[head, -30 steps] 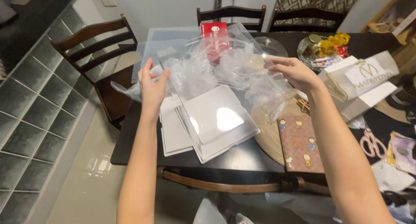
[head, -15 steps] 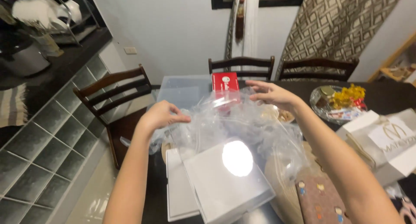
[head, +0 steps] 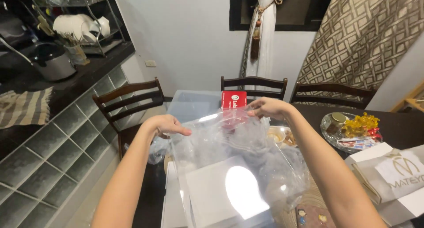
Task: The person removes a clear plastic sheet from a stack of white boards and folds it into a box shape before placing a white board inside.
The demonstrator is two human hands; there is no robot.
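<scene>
Both hands are pinching the top edge of a clear plastic bag, fingers closed on the film. The left hand is gripping the near-left corner; the right hand is gripping the far-right corner, just in front of a red box. The bag is hanging stretched between the 2 grips and draping down over the dark table. It is transparent, wrinkled and catching a bright glare. Through it, flat white boxes are showing on the table beneath. Both forearms are reaching forward from the lower edge of view, the left palm facing down, the right wrist bent inward. A glass dish of yellow sweets is sitting well to the right, near a white gift box. 3 dark wooden chairs are standing around the table.
</scene>
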